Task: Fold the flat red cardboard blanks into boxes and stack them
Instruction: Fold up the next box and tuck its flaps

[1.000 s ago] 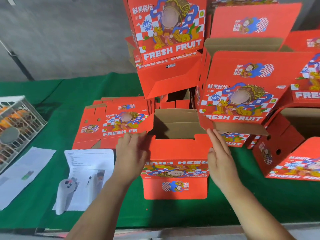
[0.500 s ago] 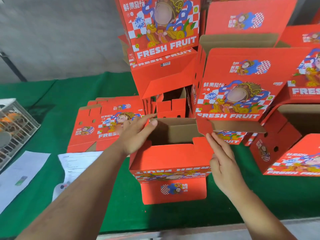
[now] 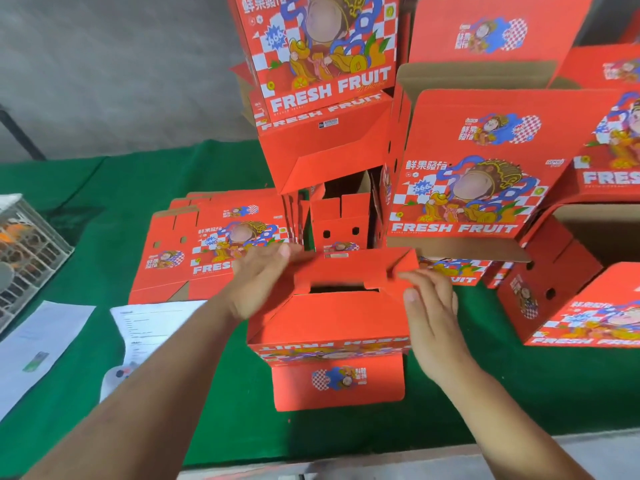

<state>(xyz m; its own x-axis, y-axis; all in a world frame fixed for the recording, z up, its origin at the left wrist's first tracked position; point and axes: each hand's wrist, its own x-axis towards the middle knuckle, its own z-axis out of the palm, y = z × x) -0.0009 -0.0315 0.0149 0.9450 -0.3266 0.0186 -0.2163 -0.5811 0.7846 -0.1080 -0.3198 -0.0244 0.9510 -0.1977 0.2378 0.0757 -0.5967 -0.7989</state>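
- The half-folded box (image 3: 332, 323) sits on the green table (image 3: 214, 393) right before me, so both flaps are in reach.
- My left hand (image 3: 258, 284) presses the far flap (image 3: 346, 268) inward, fingers straight.
- My right hand (image 3: 429, 306), fingers flat, steadies the side.
- Flat blanks (image 3: 207, 244) wait behind; finished boxes (image 3: 467, 174) stack beyond.

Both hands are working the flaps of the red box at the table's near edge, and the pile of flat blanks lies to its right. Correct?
Not quite: the head view shows the flat blanks to the left of the red box. The rest holds: the left hand and right hand are both at its flaps.
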